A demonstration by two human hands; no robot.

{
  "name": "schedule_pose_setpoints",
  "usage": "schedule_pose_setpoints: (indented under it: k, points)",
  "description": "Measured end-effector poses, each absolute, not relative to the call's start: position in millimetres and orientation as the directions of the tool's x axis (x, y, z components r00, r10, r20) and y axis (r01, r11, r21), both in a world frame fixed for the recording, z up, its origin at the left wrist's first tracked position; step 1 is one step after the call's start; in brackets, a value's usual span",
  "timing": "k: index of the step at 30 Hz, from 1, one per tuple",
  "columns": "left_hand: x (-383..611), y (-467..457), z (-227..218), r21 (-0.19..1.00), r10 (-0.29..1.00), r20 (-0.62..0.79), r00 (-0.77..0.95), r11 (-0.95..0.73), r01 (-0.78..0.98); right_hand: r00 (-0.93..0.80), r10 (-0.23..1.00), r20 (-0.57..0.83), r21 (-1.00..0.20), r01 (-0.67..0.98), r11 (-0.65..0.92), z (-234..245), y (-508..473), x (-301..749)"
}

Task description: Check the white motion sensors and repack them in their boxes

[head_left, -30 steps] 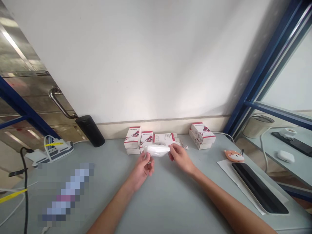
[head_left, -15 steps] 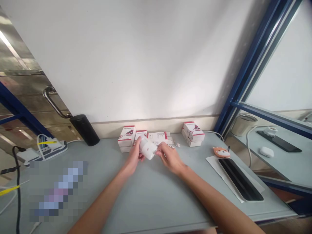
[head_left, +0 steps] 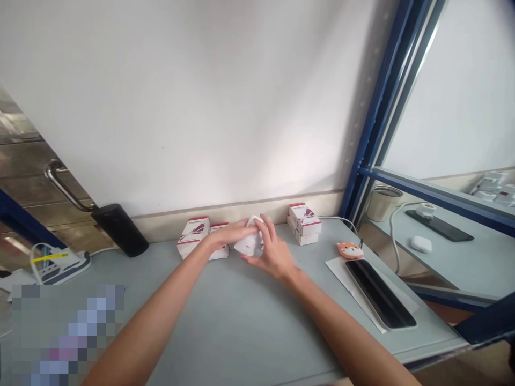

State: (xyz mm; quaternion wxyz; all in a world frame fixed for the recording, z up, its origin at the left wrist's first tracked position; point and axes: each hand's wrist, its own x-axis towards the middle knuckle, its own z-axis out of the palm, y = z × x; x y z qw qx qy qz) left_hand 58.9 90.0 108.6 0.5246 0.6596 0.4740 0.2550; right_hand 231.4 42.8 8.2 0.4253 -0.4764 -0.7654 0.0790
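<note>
Item: white device (head_left: 248, 245), just in front of the red-and-white boxes (head_left: 192, 231). Left hand (head_left: 227, 235) and right hand (head_left: 273, 256) both grasp it, fingers curled round. Step, judged: two-handed handling; any further turning calls for a steady grip.

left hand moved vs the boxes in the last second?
Yes. The left hand went farther from the body: earlier short of the red-and-white boxes at the wall, now overlapping that row, on the white object.

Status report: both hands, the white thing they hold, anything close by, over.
Left hand and right hand both closed on white device. Red-and-white boxes right behind it. Second stack to the right, apart.
</note>
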Motion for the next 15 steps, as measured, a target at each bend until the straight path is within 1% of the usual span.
schedule_pose_setpoints:
  k: [2, 4, 6, 8, 11, 15]
  points:
    - [58.5, 95.4, 110.4, 0.928, 0.883, -0.122, 0.454, -0.062, 0.368, -0.199, 0.792, 0.578, -0.515, 0.663, 0.543, 8.6, 45.8, 236.7]
    - [57.2, 104.2, 108.3, 0.920, 0.891, -0.047, 0.451, -0.138, 0.368, -0.140, 0.773, 0.619, -0.532, 0.649, 0.544, 11.9, 47.4, 241.7]
    - [56.7, 114.0, 100.0, 0.897, 0.914, 0.057, 0.401, -0.223, 0.382, 0.006, 0.738, 0.675, -0.582, 0.620, 0.527, 17.4, 48.2, 246.2]
    - [57.2, 121.8, 86.2, 0.847, 0.929, 0.157, 0.336, -0.302, 0.437, 0.187, 0.696, 0.693, -0.652, 0.575, 0.494, 22.9, 49.3, 250.0]
    - [58.9, 126.7, 64.8, 0.748, 0.904, 0.226, 0.362, -0.399, 0.530, 0.369, 0.675, 0.639, -0.746, 0.510, 0.428, 26.8, 52.5, 254.2]
    - [59.8, 124.0, 55.4, 0.621, 0.865, 0.316, 0.389, -0.499, 0.605, 0.463, 0.688, 0.558, -0.813, 0.471, 0.342, 24.8, 59.3, 257.8]
